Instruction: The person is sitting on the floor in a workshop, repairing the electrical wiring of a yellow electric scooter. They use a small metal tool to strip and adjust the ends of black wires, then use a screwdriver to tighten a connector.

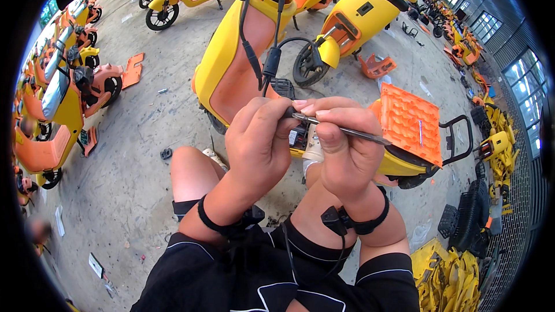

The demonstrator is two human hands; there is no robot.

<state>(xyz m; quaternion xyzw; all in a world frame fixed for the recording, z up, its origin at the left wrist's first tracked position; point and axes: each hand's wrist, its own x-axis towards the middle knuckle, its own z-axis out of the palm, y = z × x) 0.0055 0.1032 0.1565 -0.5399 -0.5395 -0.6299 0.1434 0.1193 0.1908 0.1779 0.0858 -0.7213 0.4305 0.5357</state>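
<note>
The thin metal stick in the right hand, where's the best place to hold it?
Probably around its middle, pinched between thumb and fingers, coming from the right and below, as the right hand does. The thin metal stick is long and slim, slanting down to the right. Its left end sits close to the left hand, so that side looks crowded.

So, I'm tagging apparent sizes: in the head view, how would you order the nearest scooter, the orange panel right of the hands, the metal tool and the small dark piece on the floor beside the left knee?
By area covered:
Scooter
Orange panel
Metal tool, long but thin
Dark piece
The tool's nearness leaves true size unsure.
</note>
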